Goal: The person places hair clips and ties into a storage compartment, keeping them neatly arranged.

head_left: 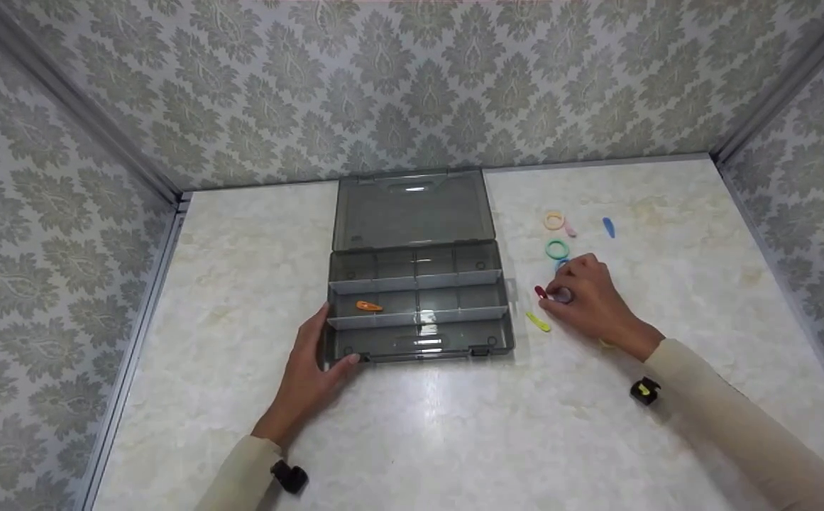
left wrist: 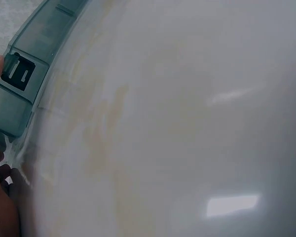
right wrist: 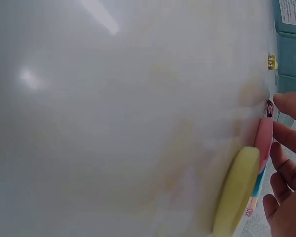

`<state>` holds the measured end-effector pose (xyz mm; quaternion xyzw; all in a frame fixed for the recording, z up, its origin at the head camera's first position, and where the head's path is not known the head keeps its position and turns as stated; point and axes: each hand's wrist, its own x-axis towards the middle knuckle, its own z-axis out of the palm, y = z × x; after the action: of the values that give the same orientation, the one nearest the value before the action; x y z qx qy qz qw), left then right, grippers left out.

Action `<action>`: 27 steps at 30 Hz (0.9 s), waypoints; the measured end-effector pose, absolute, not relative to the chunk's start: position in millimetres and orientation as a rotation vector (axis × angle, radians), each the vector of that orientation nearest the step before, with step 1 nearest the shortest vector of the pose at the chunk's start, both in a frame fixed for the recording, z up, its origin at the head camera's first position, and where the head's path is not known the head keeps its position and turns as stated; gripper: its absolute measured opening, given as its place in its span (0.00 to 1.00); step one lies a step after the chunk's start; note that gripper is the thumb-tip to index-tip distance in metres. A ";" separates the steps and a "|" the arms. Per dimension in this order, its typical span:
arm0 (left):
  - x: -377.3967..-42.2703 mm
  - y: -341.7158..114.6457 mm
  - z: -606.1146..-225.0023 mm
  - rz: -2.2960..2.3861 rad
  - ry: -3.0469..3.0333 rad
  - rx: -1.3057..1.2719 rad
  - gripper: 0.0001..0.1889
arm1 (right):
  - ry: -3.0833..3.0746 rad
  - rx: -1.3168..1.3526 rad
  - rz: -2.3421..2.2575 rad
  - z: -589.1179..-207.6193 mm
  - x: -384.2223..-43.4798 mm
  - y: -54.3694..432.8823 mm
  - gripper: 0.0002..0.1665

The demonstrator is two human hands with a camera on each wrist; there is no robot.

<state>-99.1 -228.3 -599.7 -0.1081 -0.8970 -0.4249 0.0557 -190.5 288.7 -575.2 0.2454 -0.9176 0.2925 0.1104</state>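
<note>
Right grip (head_left: 590, 301): my fingertips are at the red clip (head_left: 541, 292), low over the tabletop (head_left: 419, 440); cannot tell if pinched. My left grip (head_left: 310, 372) holds the compartment box (head_left: 390, 341) by its near-left corner. Orange clip (head_left: 369, 306): middle row.

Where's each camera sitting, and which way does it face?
Head: worn on the head, facing forward and down at table and open box; sleeves, left fingers and right fingers show.
Left wrist: worn there, facing table and box; left fingers show.
Right wrist: worn there, facing table and yellow band; right fingers show.
Head and left wrist share the box.
</note>
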 end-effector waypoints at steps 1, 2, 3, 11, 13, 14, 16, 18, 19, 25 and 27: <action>-99.2 -228.4 -599.7 -1.288 -2.722 -0.329 0.55 | -2.698 0.720 0.852 -574.4 -190.4 287.7 0.08; -99.2 -228.7 -599.7 -1.291 -2.724 -0.326 0.55 | -2.699 0.721 0.844 -573.5 -190.5 286.4 0.09; -99.2 -228.9 -599.7 -1.298 -2.726 -0.322 0.55 | -2.702 0.720 0.837 -572.8 -190.6 285.1 0.09; -99.3 -229.1 -599.2 -1.350 -2.728 -0.311 0.55 | -2.731 0.701 0.821 -570.8 -192.7 277.0 0.06; -99.5 -229.1 -599.1 -1.352 -2.724 -0.318 0.55 | -2.729 0.685 0.833 -571.3 -193.4 276.5 0.06; -99.6 -229.1 -599.3 -1.350 -2.726 -0.319 0.55 | -2.722 0.679 0.838 -571.6 -193.7 276.5 0.06; -99.6 -228.8 -599.7 -1.343 -2.732 -0.319 0.56 | -2.710 0.666 0.855 -571.2 -194.3 277.5 0.06; -100.0 -228.4 -599.8 -1.344 -2.736 -0.318 0.56 | -2.692 0.667 0.865 -569.6 -195.1 279.1 0.07; -100.2 -228.3 -600.0 -1.343 -2.739 -0.317 0.56 | -2.682 0.671 0.868 -568.4 -195.5 279.8 0.07; -99.2 -228.4 -600.5 -1.344 -2.751 -0.289 0.56 | -2.625 0.688 0.948 -558.6 -202.5 280.0 0.08; -98.5 -229.1 -601.2 -1.337 -2.757 -0.273 0.57 | -2.610 0.695 0.992 -554.3 -206.1 277.6 0.08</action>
<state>-98.5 -229.1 -601.2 -0.0888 -0.8958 -0.4344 0.0324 -206.1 277.6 -554.3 0.2394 -0.8992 0.3418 0.1317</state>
